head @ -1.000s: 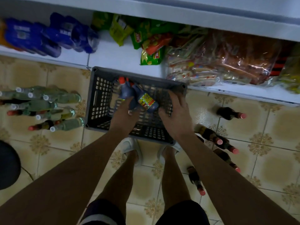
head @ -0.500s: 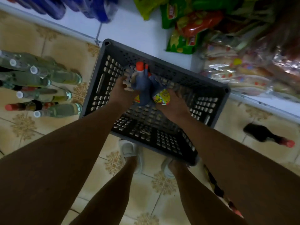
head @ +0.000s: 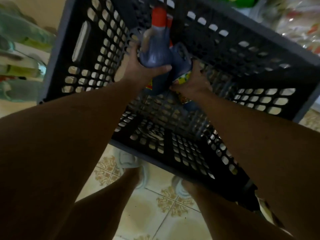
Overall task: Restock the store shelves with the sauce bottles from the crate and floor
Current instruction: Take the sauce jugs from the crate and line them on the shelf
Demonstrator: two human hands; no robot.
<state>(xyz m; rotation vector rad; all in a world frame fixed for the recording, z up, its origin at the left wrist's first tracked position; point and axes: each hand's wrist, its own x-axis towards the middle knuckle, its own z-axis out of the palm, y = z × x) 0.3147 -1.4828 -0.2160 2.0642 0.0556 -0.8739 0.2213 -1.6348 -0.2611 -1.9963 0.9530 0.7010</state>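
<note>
A dark perforated plastic crate fills the upper view on the tiled floor. Inside it my left hand grips a dark sauce bottle with a red cap, neck pointing away from me. Right beside it my right hand grips a second dark sauce bottle with a yellow label; its cap is mostly hidden behind the first bottle. The two bottles touch. Blurred green and clear bottles lie on the floor left of the crate.
Packaged snacks sit on the low shelf at the top right, behind the crate. My feet in pale shoes stand on patterned tiles just in front of the crate's near wall.
The view has dropped much closer to the crate. Both hands stay on the two bottles; my right hand moved from the crate rim onto the second bottle a second ago.
</note>
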